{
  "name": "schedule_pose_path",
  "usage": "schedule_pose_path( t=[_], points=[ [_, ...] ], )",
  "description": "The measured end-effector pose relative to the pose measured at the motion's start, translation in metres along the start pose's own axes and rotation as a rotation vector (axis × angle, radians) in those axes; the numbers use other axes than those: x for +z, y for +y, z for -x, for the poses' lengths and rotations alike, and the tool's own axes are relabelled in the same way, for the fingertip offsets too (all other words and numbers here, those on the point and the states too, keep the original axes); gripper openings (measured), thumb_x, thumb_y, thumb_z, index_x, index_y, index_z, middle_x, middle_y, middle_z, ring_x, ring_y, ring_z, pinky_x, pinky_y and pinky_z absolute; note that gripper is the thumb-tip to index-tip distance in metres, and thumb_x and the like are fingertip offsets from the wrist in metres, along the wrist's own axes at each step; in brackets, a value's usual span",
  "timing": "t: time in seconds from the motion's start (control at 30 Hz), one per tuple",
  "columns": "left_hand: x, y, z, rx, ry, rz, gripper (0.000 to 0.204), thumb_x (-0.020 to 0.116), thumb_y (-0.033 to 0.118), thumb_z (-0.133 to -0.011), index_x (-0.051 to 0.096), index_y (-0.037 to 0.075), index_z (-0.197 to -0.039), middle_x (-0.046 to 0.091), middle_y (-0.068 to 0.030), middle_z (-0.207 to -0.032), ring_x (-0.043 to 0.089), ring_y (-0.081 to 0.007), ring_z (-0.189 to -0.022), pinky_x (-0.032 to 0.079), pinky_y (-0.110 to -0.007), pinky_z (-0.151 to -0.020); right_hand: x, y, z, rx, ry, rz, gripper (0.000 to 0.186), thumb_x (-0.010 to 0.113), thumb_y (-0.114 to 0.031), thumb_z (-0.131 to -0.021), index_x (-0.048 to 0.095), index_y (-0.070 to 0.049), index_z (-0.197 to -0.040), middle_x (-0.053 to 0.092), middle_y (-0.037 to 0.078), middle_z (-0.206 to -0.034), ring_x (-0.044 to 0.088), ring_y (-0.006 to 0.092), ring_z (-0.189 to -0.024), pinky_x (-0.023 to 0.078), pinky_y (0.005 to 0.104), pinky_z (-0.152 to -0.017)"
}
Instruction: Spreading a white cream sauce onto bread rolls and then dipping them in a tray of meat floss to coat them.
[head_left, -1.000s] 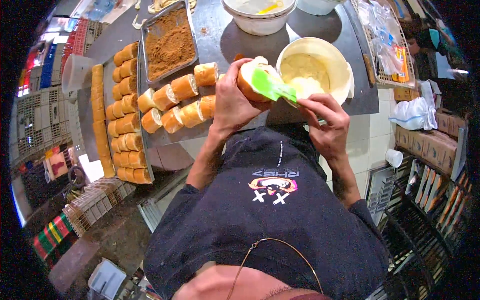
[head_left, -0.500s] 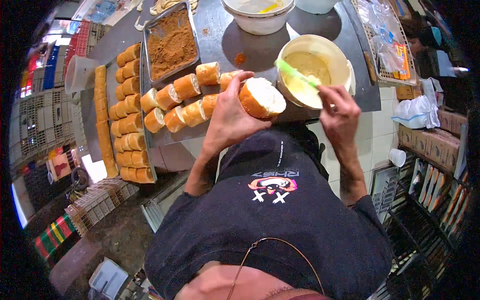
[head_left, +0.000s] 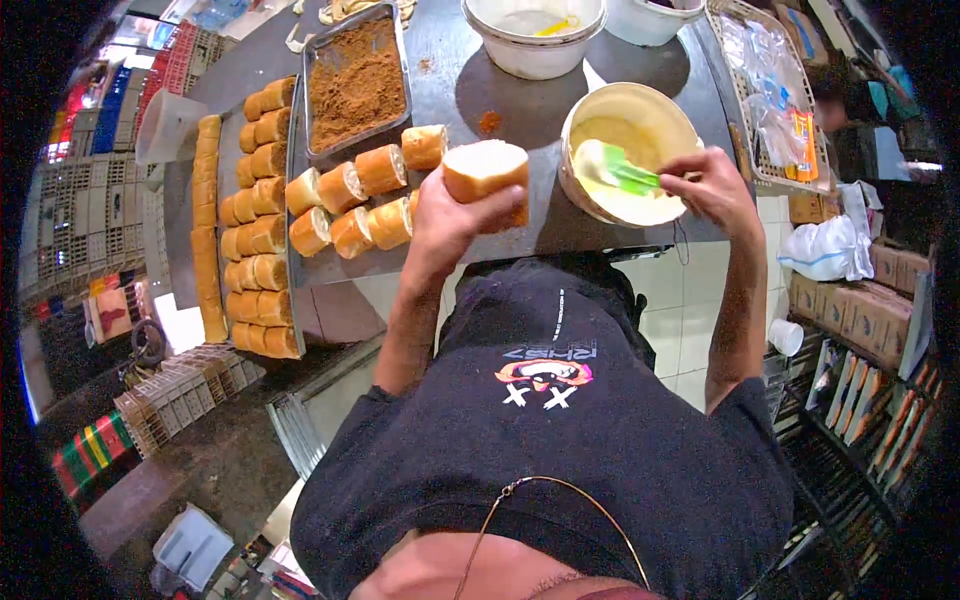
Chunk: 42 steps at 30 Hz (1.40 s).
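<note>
My left hand (head_left: 450,225) is closed around a cut piece of bread (head_left: 484,175), its pale cut face turned up, beside the rows of bread pieces (head_left: 354,229) on the metal table (head_left: 500,240). In my right hand (head_left: 715,185) is a green spatula (head_left: 630,177), its head loaded with pale cream inside the bucket (head_left: 588,109) of yellowish cream. A metal tray (head_left: 355,95) of brown powder lies behind the bread, with more bread pieces (head_left: 258,238) in tight rows at the left.
White tubs (head_left: 530,45) stand at the back. A basket (head_left: 760,80) of plastic bags is on the table's right. A translucent container (head_left: 165,130) is at the far left. Below right are cardboard boxes (head_left: 845,310), a white sack (head_left: 830,250) and racks (head_left: 855,400).
The spatula has left the bread's cut face and dipped into the bucket. My left hand has pulled the bread back from the bucket. My right hand has moved up and right.
</note>
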<state>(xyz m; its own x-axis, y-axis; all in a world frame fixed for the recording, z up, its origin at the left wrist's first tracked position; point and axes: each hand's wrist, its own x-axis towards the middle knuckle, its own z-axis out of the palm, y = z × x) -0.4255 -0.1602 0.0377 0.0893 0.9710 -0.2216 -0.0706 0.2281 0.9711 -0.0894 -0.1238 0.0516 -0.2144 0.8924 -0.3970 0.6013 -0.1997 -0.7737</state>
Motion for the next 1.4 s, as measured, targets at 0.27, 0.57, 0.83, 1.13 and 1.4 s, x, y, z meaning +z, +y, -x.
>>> schedule_pose_path(
  t=[0.27,0.57,0.83,1.13,1.4],
  points=[
    [0.057,0.024,-0.016,-0.409,-0.209,1.176,0.073,0.057,0.062,-0.088,0.052,0.000,-0.126,0.064,-0.0184,-0.115,0.062,-0.0304,-0.106,0.050,-0.044,-0.096,0.064,-0.025,0.049,-0.371,0.621,-0.473,0.021,0.074,0.002,-0.081,0.074,-0.002,-0.102,0.069,0.006,-0.087,0.062,0.0100,-0.075,0.048,0.0225,-0.062],
    [0.098,0.060,-0.017,-0.366,-0.239,1.123,0.073,0.045,0.068,-0.091,0.053,0.007,-0.131,0.062,-0.0168,-0.125,0.056,-0.0273,-0.119,0.038,-0.046,-0.106,0.064,0.002,0.053,-0.791,0.871,0.273,0.032,0.074,0.010,-0.075,0.077,-0.006,-0.102,0.067,0.010,-0.097,0.063,0.0230,-0.085,0.051,0.0323,-0.074],
    [0.120,0.046,0.009,-0.409,-0.071,1.011,0.063,0.052,0.064,-0.091,0.058,0.012,-0.126,0.065,-0.0059,-0.118,0.058,-0.0182,-0.117,0.042,-0.043,-0.101,0.071,-0.015,0.027,-0.976,0.964,0.159,0.023,0.076,0.007,-0.075,0.077,-0.005,-0.094,0.068,0.008,-0.095,0.065,0.0234,-0.083,0.054,0.0319,-0.071],
    [0.085,-0.008,0.011,0.317,0.477,-0.112,0.074,0.089,0.026,-0.068,0.051,0.001,-0.127,0.065,-0.0089,-0.115,0.063,-0.0221,-0.107,0.052,-0.038,-0.092,0.047,-0.022,0.032,-0.792,0.907,0.158,0.028,0.071,0.008,-0.077,0.075,-0.006,-0.101,0.068,0.011,-0.093,0.065,0.0242,-0.084,0.053,0.0345,-0.074],
    [0.075,0.011,0.016,0.267,0.603,-1.032,0.086,0.088,0.028,-0.057,0.050,0.004,-0.131,0.062,-0.0145,-0.119,0.059,-0.0303,-0.112,0.034,-0.046,-0.095,0.011,-0.041,0.054,-0.990,0.637,0.546,0.025,0.068,0.007,-0.076,0.074,-0.004,-0.098,0.069,0.010,-0.096,0.065,0.0246,-0.083,0.052,0.0352,-0.073]
  ],
)
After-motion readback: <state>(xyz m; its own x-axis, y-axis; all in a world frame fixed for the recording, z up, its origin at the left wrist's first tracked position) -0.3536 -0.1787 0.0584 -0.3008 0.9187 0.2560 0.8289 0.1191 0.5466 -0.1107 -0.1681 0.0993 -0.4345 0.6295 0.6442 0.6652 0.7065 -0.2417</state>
